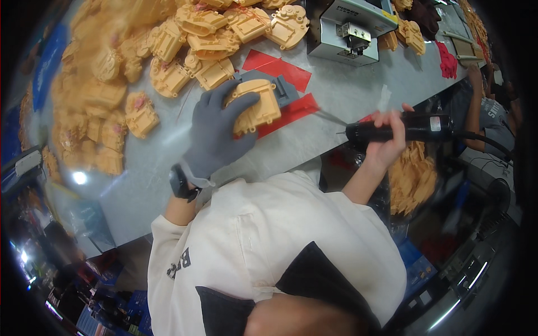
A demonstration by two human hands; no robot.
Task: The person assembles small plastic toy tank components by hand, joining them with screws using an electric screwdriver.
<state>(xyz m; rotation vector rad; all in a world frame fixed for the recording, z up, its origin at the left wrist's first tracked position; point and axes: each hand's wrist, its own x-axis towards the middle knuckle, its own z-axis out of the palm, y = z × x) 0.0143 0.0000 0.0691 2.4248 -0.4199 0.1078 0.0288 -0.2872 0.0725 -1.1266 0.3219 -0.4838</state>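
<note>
My left hand (213,129), in a grey glove, is closed around a yellow-orange plastic housing (261,105) with a raised rectangular frame on its upper face. It holds the housing over the near left part of a dark grey fixture (287,89) on the bench; whether the two touch I cannot tell. Red tape (291,115) lies along the fixture's near and far sides. Off to the right, my bare right hand (388,139) grips a black electric screwdriver (417,127). The screwdriver lies nearly level, its thin bit pointing left, apart from the housing.
Many similar housings (210,45) are heaped across the left and far bench (151,193). A grey metal box (347,33) stands at the far right, near a red glove (446,60). A bag of orange parts (412,179) sits below the bench edge. Another person (487,112) is farther right.
</note>
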